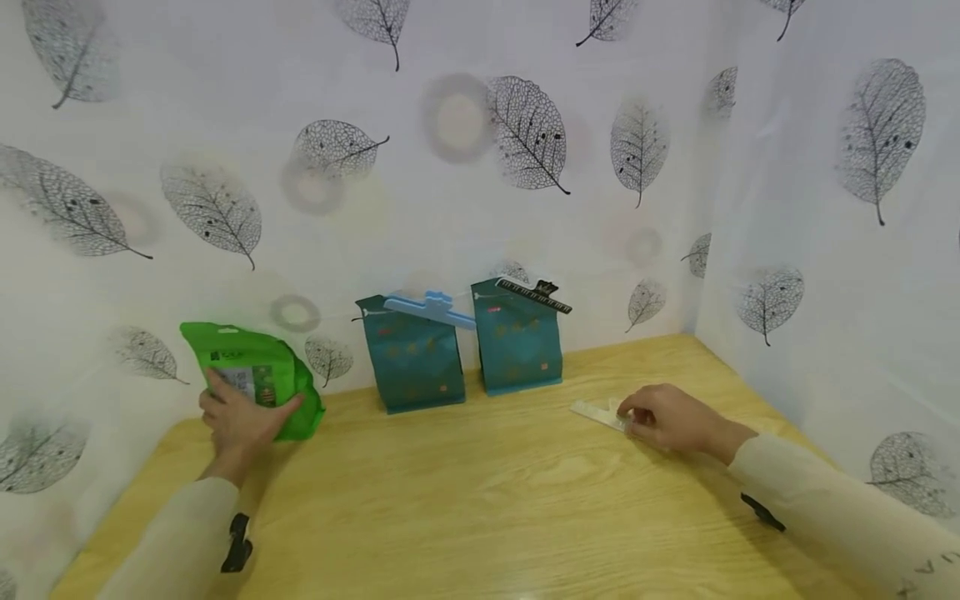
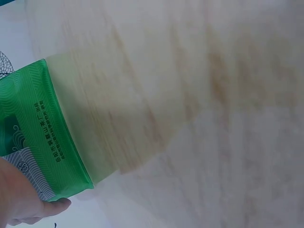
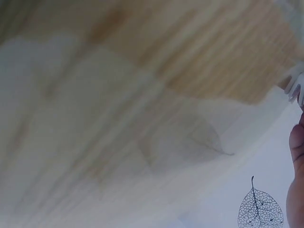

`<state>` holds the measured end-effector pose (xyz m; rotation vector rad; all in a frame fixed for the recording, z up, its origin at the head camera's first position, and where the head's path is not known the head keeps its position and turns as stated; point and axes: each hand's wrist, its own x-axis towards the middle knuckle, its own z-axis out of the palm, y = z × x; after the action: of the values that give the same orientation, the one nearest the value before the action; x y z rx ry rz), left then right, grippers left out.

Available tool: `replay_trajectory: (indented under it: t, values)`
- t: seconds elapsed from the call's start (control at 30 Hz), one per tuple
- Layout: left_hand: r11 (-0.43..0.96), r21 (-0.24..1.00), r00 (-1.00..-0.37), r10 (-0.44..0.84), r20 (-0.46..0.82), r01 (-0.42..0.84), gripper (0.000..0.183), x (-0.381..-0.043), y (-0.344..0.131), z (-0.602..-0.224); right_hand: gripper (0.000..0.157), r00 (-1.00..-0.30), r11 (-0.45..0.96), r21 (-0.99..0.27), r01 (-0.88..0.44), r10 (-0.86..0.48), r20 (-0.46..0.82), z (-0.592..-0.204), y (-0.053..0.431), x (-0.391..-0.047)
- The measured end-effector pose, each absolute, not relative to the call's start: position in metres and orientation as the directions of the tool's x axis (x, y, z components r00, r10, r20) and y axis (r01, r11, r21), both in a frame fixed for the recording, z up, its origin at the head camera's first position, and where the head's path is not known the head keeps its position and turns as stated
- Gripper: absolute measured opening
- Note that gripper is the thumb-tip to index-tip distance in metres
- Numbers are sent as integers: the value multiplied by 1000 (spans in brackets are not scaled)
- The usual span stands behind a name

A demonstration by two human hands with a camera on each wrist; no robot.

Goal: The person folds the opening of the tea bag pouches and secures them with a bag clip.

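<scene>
At the table's left, my left hand grips a bright green pouch, thumb on the right and fingers over its front label. The pouch leans to one side near the back edge; the left wrist view shows the lower part of the same green pouch with printed characters. Toward the right, my right hand pinches a white bag clip between thumb and fingers, low over the table. Only an edge of that clip enters the right wrist view, beside the thumb.
Two teal bags stand along the back: the left bag carries a blue clip, the right bag a black piano-key clip. White leaf-print sheeting encloses the wooden table.
</scene>
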<state>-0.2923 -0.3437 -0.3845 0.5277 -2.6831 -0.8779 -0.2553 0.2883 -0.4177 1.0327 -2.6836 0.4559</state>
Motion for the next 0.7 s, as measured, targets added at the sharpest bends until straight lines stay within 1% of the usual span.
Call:
replay_trajectory:
  t: [0.13, 0.27, 0.53, 0.7]
  values:
    - [760, 607, -903, -401, 155, -234, 143, -288, -341, -385, 4, -680, 694, -135, -708, -617, 395, -416, 286, -257]
    - [766, 606, -904, -390, 175, -213, 142, -282, -339, -387, 3, -671, 695, -126, -708, -606, 427, -414, 280, -256]
    - [764, 615, -912, -373, 172, -196, 141, -273, -335, -390, 4, -684, 698, -159, -698, -585, 435, -414, 269, -257]
    - [768, 616, -915, -358, 185, -176, 140, -266, -333, -390, 4, -658, 675, -163, -719, -586, 473, -415, 263, -256]
